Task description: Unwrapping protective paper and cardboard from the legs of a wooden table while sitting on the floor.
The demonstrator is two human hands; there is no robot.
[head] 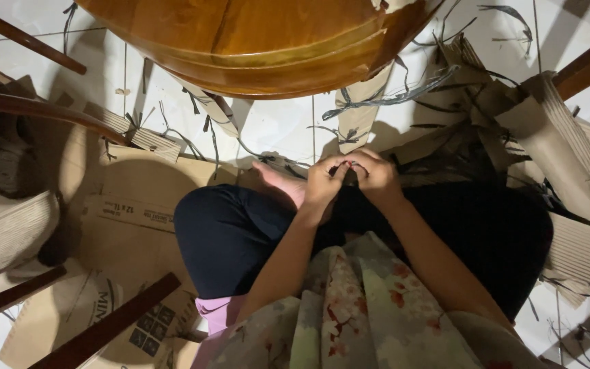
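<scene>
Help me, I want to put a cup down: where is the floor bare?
Bare tile shows between the wooden table and the flat cardboard. Right of the hands it is crowded with corrugated rolls and dark strips.

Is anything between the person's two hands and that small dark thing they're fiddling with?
Nothing visible: the left hand and right hand already pinch the small dark strip between their fingertips, above the lap.

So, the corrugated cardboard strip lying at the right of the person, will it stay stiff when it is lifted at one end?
Probably not fully. The corrugated cardboard strip already curves over itself, so it would likely sag or bend along its ribs. It looks thin, so probably light. Its ribbed face should not be slippery.
</scene>
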